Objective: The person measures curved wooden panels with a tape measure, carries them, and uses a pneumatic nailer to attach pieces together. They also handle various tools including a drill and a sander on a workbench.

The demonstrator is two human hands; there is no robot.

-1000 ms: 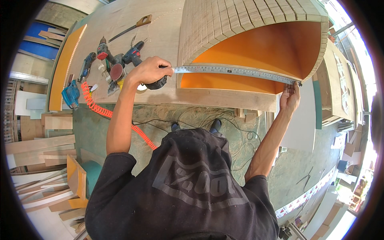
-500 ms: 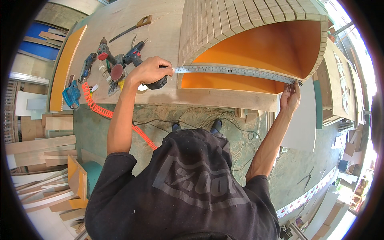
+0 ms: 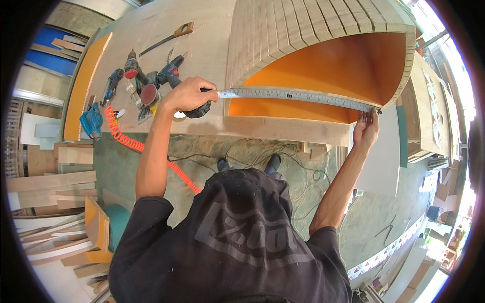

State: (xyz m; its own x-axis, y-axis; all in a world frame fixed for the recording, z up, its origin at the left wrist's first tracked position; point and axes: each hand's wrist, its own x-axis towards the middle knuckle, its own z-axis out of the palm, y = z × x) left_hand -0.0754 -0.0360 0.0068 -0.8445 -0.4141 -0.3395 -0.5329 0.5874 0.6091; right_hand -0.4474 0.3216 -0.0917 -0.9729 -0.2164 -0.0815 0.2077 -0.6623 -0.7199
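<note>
Fingers of the left hand (image 3: pixel 191 96) clamp the tape measure (image 3: pixel 198 110), the right hand's (image 3: pixel 366 131) its tip (image 3: pixel 378 110) (blade (image 3: pixel 298 96) already spanning the curved cabinet (image 3: pixel 326 58), not reeled in).

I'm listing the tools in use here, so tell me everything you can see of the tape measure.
The tape measure has a dark, rounded case, partly hidden by the left hand gripping it, and a silvery, metal-looking blade with dark printed markings. The blade is drawn well out, running left to right across the opening of the curved wooden piece, and the fingers of the right hand hold its far end. Whether its middle touches the wood is unclear.
</note>
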